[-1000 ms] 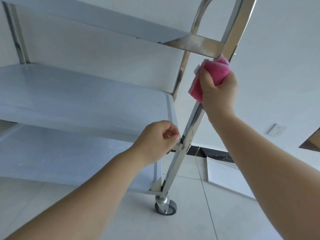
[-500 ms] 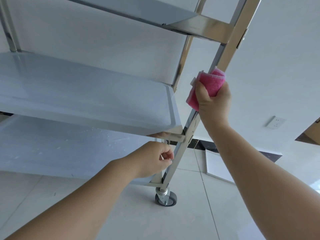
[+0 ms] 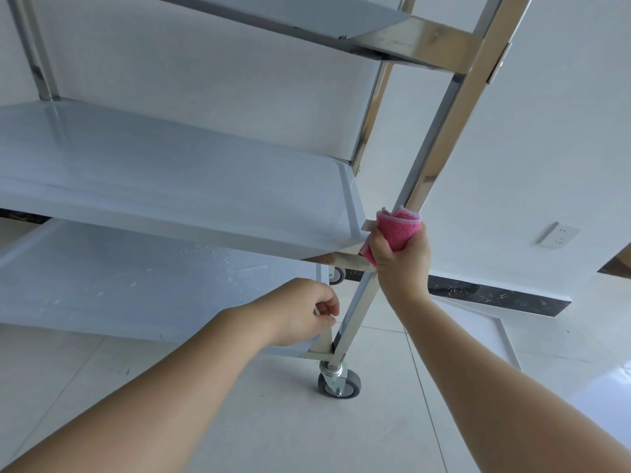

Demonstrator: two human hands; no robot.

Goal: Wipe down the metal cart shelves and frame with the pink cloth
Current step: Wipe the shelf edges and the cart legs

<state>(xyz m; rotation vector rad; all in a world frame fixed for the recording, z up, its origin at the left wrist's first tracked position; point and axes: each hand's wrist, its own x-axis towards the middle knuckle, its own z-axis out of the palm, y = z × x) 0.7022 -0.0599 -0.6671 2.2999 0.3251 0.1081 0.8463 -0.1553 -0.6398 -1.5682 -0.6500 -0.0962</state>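
Observation:
The metal cart's front-right post (image 3: 440, 155) slants up across the view. My right hand (image 3: 403, 264) grips the folded pink cloth (image 3: 397, 230) and presses it around this post where the middle shelf (image 3: 170, 172) joins it. My left hand (image 3: 300, 315) is lower, its fingers curled at the right rim of the bottom shelf (image 3: 136, 278), just beside the post. Water droplets (image 3: 222, 261) lie on the bottom shelf. The top shelf (image 3: 307, 11) shows only its underside.
A grey caster (image 3: 336, 384) carries the post on the pale tiled floor. Behind the cart is a white wall with a socket (image 3: 558, 234) and a dark skirting strip (image 3: 495, 295). A white panel (image 3: 478, 326) lies flat on the floor to the right.
My right hand has slid the pink cloth down the post, from just under the top crossbar to the middle shelf joint. My left hand has dropped from the middle shelf corner to the bottom shelf.

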